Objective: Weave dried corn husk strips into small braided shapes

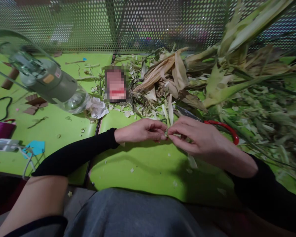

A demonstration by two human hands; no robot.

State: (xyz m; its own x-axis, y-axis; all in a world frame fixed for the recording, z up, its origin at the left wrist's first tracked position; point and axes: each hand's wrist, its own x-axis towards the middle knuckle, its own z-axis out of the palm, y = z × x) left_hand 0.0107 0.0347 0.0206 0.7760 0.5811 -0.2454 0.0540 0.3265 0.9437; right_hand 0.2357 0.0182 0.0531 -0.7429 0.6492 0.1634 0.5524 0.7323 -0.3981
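My left hand (143, 130) and my right hand (199, 136) meet over the green table (138, 164), fingertips pinched together. Between them they hold a pale strip of corn husk (171, 110), whose ends stick up above the fingers. The exact spot where the fingertips grip is small and partly covered. Scissors with a red handle (223, 126) lie just behind my right hand, which hides part of them. Dry brown corn husks (162, 70) and small scraps are heaped beyond both hands.
Long green husks (236, 87) and shavings cover the right side. A large green bottle (56, 77) lies tilted at left, beside crumpled paper (97, 107) and a blurred-out object (115, 84). A white charger (6, 144) sits front left. A perforated screen (138, 26) stands behind.
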